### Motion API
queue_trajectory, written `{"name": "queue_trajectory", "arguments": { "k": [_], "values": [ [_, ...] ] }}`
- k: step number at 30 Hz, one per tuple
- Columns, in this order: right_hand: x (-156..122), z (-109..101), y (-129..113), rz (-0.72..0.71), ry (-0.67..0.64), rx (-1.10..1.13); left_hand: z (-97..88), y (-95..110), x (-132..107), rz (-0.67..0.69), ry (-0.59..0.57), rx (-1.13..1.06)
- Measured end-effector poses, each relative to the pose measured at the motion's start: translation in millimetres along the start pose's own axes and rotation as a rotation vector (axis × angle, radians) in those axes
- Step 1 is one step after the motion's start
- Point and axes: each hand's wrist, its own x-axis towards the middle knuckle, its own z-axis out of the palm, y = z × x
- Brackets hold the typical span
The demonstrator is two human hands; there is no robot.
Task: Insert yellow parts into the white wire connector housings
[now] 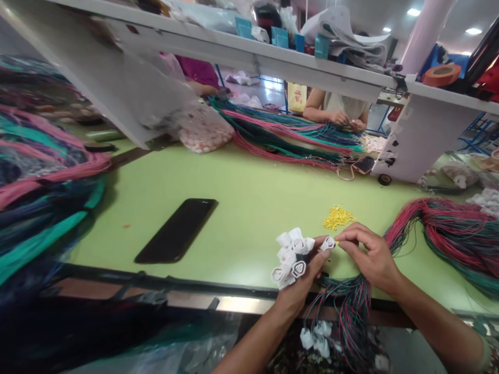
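Observation:
My left hand (302,283) is closed around a bunch of white plastic connectors (290,257) on the ends of red, green and dark wires (346,306) that hang down over the table's front edge. One connector (328,242) sticks up between my thumb and forefinger. My right hand (368,252) pinches at that connector with thumb and fingertips; a tiny yellow piece shows at the tips. A small heap of yellow pieces (337,216) lies on the green table (249,208) just beyond my hands.
A black phone (177,230) lies flat at centre left. Big bundles of pink, teal and dark wires lie at left (42,182), at right (448,228) and at the back (296,135). A white shelf (234,47) spans overhead. A person's hands (345,120) work across the table.

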Motion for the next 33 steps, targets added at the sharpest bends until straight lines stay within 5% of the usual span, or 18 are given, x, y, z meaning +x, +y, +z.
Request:
{"name": "queue_trajectory", "arguments": {
  "k": [6,21,33],
  "values": [
    [-8.6,3.7,-12.7,-0.133,-0.005,-0.119,-6.5,-7.0,-1.1,0.091,-0.04,0.199],
    [-7.5,2.2,-9.9,-0.134,-0.027,-0.141,-0.6,-4.8,-2.7,0.117,0.041,0.127],
    [1.4,2.9,-2.8,0.295,-0.057,0.309,3.7,5.3,-3.8,0.113,-0.02,0.13]
  ]
}}
